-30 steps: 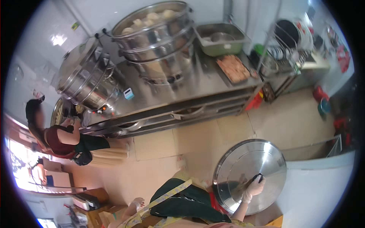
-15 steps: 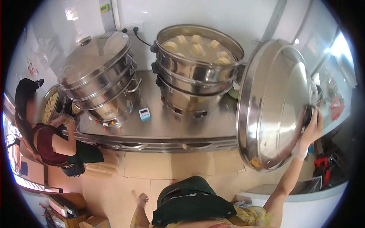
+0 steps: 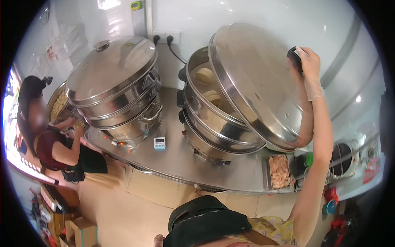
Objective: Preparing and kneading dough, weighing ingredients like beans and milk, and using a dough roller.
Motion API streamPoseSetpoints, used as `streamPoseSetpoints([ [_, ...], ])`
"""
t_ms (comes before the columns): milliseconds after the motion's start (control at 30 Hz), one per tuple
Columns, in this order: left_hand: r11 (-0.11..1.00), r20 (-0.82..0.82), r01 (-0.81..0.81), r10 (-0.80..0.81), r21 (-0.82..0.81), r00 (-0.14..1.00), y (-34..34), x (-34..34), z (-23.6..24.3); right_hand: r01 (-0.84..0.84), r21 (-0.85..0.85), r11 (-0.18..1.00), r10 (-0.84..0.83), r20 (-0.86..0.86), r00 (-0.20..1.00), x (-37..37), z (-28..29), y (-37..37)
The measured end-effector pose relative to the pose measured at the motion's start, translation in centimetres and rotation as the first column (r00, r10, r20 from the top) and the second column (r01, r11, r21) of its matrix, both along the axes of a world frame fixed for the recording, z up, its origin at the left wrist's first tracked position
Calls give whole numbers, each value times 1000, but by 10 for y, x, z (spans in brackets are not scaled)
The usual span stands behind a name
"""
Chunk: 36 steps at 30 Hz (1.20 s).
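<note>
It's the right arm stretching up from between four and five o'clock, the gloved right hand (image 3: 310, 65) at two, fingers curled firmly round the black knob (image 3: 294, 59) of the big steel lid (image 3: 251, 78)! That lid slants at about two o'clock over the open steamer (image 3: 217, 128) near centre, while between six and seven the left hand (image 3: 158, 240) barely shows, its grip impossible to tell.

Right here in front of me, my broad, round steel lid (image 3: 251, 78) tilts, black knob (image 3: 293, 59) up to the right, over the tall tiered steamer (image 3: 218, 125)! The steel stack stands upright, pale rolls (image 3: 204, 75) showing at its uncovered left; rim contact, I can't tell!
</note>
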State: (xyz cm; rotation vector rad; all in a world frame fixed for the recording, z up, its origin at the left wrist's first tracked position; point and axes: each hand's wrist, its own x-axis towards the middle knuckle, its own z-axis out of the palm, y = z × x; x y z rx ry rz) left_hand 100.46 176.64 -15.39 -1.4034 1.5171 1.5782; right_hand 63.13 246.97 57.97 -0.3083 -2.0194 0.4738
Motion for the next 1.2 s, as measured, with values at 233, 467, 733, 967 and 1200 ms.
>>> streamPoseSetpoints([
  [233, 999, -29, -50, 49, -11, 998, 58, 38, 4, 21, -41, 999, -14, 156, 988, -98, -29, -19],
  [467, 999, -43, 34, -34, -10, 998, 70, 34, 18, 17, -26, 1000, -9, 281, 960, -125, -37, -16],
  [733, 989, -50, 146, -146, -16, 988, 47, 41, 38, -1, -57, 998, 20, 327, 945, -133, -48, -28],
  [967, 997, -88, 64, -61, 40, 994, 45, 38, 38, -2, -56, 998, 20, 332, 943, -132, -51, -27],
  [1200, 982, -42, -105, 113, 154, 993, 39, 34, 33, 31, 88, 996, -58, 324, 944, -132, -52, -25],
])
